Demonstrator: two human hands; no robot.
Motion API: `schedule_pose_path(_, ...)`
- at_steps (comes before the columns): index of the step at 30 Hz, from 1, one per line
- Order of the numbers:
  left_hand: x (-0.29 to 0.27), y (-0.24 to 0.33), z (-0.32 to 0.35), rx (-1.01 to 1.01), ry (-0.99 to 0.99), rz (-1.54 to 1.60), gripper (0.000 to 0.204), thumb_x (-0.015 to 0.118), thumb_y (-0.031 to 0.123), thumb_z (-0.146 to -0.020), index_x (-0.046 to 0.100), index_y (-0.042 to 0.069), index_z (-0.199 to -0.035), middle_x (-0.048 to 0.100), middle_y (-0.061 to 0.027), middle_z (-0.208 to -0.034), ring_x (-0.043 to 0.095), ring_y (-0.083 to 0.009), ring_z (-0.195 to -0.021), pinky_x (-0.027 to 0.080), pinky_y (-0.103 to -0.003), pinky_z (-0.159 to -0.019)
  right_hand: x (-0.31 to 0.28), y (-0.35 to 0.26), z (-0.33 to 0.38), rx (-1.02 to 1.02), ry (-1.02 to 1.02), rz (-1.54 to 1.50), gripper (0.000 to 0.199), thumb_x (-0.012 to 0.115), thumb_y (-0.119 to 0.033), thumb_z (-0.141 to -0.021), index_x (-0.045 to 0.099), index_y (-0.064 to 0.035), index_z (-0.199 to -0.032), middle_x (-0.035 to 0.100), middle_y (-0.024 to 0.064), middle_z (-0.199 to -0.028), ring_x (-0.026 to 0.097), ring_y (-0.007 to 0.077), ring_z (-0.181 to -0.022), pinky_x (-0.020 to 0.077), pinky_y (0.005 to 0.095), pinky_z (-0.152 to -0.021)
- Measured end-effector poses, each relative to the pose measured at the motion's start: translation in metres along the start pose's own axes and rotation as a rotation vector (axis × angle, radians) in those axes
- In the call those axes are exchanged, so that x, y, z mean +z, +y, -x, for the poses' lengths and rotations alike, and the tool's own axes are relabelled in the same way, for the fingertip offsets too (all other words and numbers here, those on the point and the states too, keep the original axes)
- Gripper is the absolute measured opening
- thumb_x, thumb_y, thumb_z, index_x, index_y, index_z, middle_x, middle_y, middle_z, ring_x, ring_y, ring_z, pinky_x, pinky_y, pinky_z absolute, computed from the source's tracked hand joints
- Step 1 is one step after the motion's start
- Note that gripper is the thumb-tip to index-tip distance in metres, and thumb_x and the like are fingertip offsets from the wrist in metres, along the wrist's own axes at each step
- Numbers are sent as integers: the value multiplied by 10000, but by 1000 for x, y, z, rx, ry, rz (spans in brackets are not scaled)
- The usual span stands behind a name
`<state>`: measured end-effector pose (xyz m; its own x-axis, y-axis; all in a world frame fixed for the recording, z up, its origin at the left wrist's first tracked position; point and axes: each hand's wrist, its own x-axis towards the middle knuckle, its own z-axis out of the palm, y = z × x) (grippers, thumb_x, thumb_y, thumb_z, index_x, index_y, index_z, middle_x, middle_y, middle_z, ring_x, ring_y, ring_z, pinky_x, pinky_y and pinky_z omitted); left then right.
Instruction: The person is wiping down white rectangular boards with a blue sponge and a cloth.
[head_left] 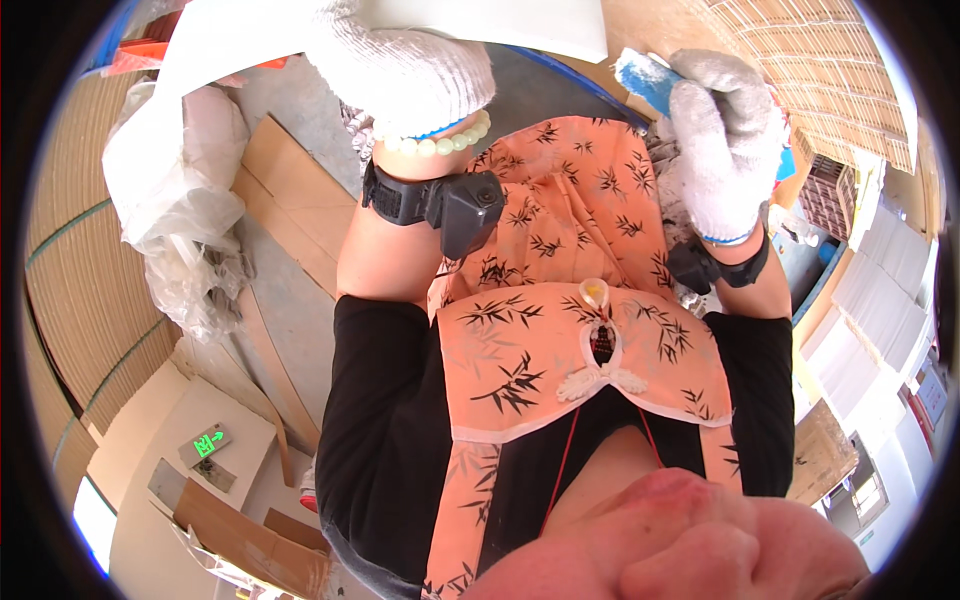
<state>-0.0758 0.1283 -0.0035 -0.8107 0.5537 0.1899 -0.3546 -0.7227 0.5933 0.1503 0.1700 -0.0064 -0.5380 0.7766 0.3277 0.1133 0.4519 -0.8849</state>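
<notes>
"What's the biggest thing there?"

"The stack of cardboard (pixel 85 260) along the left side. Next comes the orange apron (pixel 590 200) on the person, printed with dark leaves."

"And after that?"

"A white sheet (pixel 545 22) across the top of the view, partly cut off by the edge. Crumpled clear plastic (pixel 190 255) hangs below its left part, beside the cardboard."

"How are the hands?"

"Both wear pale knitted gloves. The left hand (pixel 415 75) is at the white sheet, but its fingertips are hidden, so I can't tell its grip. The right hand (pixel 725 140) is partly closed, fingers bent round a small blue piece (pixel 645 80) smeared with white, just right of the sheet's corner."

"Anything smaller?"

"A pale bead bracelet (pixel 445 145) on the left wrist."
</notes>
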Motion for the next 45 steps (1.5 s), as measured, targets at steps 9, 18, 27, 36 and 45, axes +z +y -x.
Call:
schedule_pose_path(9,-2,-1,5,-26,-148,193,651,622,380,-956,458,-63,-1404,616,-233,-1277,598,-336,-1191,468,-470,-1066,9,-7,-11,-6,55,-43,128,701,8,-919,685,-15,-1044,679,66,-980,606,102,-841,478,250,-710)
schedule_pose_path(18,-68,-44,4,-122,-274,219,501,585,120,-929,538,-17,-1408,662,-138,-1310,621,-289,-1219,527,-426,-1025,-8,0,-10,26,97,-220,165,581,48,-951,670,-4,-1080,675,112,-1089,632,157,-939,517,290,-822)
schedule_pose_path(27,-34,2,17,-382,-524,15,812,760,303,-869,398,11,-1535,497,-179,-1534,549,-373,-1351,485,-492,-1113,-19,11,-18,180,286,-327,164,615,-28,-984,684,-12,-1131,677,93,-1117,612,108,-747,489,226,-618)
schedule_pose_path(36,-31,2,37,-542,-696,-6,682,642,198,-945,391,-29,-1537,473,-221,-1552,511,-351,-1393,421,-455,-1152,-20,17,-22,218,297,-223,171,654,-122,-1002,685,-7,-1125,690,75,-970,599,111,-681,479,243,-643)
schedule_pose_path(45,-48,-3,19,88,-1128,-1108,374,675,209,-955,653,-1,-1264,716,-209,-1078,710,-393,-936,576,-424,-812,-188,105,-59,50,646,-462,255,622,-145,-1011,681,57,-1154,720,148,-1040,701,246,-944,571,372,-887)
